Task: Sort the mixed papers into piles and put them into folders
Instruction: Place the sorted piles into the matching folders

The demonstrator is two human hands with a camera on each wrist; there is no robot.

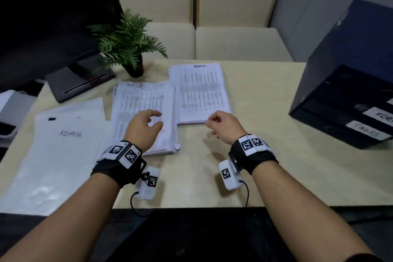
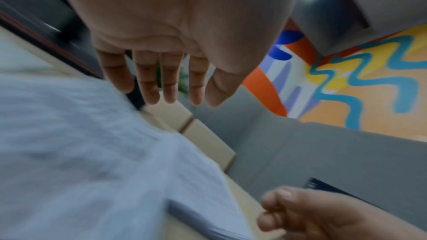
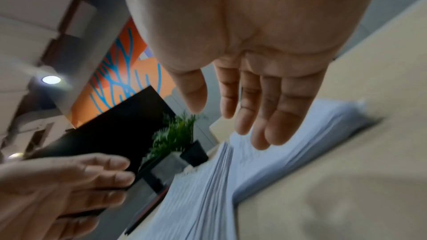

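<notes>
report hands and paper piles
Left hand open over middle stack. Right hand open at near edge of ADMIN stack. Between it and ADMIN folder: middle stack.

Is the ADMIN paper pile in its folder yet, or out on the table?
Out. The ADMIN pile lies bare on the table, with the other pile between it and the flat ADMIN folder.

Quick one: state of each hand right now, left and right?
Left hand: open, holds nothing, over the middle paper pile.
Right hand: open, loosely curled, holds nothing, by the right paper pile.
</notes>
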